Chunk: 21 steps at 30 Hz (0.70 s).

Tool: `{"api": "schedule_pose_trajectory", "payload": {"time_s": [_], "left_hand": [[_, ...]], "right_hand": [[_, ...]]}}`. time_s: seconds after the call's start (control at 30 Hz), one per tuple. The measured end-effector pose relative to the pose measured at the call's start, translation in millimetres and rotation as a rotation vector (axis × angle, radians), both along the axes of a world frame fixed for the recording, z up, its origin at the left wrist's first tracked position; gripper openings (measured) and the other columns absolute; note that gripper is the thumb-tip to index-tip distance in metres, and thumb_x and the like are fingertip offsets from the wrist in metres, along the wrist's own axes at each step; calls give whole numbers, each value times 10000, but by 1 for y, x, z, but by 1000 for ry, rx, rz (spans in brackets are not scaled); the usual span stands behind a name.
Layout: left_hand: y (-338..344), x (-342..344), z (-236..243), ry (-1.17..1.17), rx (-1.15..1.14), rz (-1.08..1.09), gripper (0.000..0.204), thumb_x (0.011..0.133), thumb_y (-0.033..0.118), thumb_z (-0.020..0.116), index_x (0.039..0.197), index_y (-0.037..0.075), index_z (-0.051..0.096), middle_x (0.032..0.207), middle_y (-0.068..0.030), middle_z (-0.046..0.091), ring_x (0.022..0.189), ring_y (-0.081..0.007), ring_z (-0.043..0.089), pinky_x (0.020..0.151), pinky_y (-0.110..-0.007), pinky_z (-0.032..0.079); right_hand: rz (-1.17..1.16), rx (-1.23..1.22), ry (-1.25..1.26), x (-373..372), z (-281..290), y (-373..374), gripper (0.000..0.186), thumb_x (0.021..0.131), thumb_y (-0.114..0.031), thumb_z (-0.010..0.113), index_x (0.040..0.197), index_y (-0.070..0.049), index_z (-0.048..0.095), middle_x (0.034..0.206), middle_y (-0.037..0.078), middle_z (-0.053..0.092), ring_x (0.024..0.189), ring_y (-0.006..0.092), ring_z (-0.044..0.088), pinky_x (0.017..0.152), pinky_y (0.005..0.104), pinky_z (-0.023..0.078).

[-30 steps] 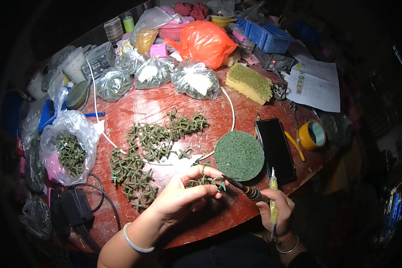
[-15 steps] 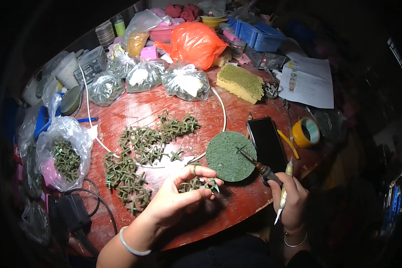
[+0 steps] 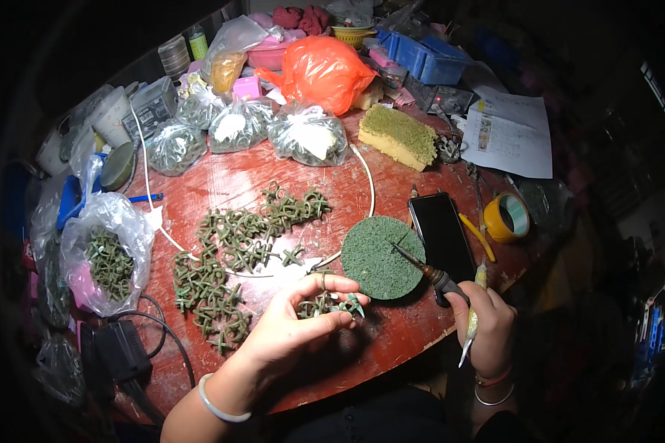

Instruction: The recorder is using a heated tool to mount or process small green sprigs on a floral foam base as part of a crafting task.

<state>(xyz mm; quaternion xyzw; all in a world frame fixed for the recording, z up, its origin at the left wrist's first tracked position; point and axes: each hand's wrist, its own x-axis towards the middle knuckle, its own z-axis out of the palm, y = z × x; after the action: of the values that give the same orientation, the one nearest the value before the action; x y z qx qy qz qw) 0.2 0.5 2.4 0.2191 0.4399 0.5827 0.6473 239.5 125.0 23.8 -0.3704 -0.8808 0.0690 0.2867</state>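
My left hand [image 3: 284,325] is closed, palm up, with a green wax ring [image 3: 353,304] pinched at its fingertips. More rings [image 3: 316,304] show between its curled fingers. In my right hand [image 3: 490,328] is a wax-welding iron [image 3: 442,282] with a dark handle and a thin pointed tip. The same hand also holds a slim tool [image 3: 470,336] with a yellowish wrapped grip, its pale point downward. The iron's tip is over a round green textured pad [image 3: 377,269]; contact is unclear. Left of the pad lies a loose pile of olive-green rings [image 3: 233,240].
A black phone [image 3: 442,235] lies beside the pad, near yellow tape [image 3: 505,218]. An open plastic bag of rings [image 3: 111,262] stands at left. Filled bags [image 3: 307,136], a red bag [image 3: 325,72] and a sponge block [image 3: 397,136] line the back. A white cable [image 3: 371,181] crosses the table.
My right hand has shifted very slightly right, with the slim tool turned a little more upright. My left hand and the rings have hardly moved.
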Motion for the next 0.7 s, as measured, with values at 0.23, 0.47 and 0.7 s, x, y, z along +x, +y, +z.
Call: {"api": "schedule_pose_trajectory", "payload": {"time_s": [0.23, 0.47, 0.7], "left_hand": [[1, -2, -9, -69, 27, -9, 377, 853, 7, 635, 1217, 23, 540, 1155, -94, 644, 873, -72, 622, 535, -143, 408], [1, -5, 3, -192, -35, -9, 401, 816, 43, 692, 1192, 12, 553, 1084, -103, 651, 806, -86, 629, 511, -142, 423], [0, -6, 1, -104, -36, -30, 391, 862, 74, 632, 1237, 28, 532, 1084, -93, 664, 736, -38, 592, 488, -134, 359]], "right_hand": [[74, -103, 130, 5, -6, -5, 199, 816, -114, 736, 941, -3, 627, 762, 146, 624, 658, 345, 634, 582, 374, 501], [281, -221, 260, -1, -34, -22, 248, 841, -167, 727, 1005, -21, 611, 800, 118, 644, 676, 295, 640, 601, 347, 505], [289, -282, 270, -6, -34, -23, 252, 880, -216, 689, 950, 11, 602, 771, 120, 632, 665, 247, 632, 613, 308, 486]]}}
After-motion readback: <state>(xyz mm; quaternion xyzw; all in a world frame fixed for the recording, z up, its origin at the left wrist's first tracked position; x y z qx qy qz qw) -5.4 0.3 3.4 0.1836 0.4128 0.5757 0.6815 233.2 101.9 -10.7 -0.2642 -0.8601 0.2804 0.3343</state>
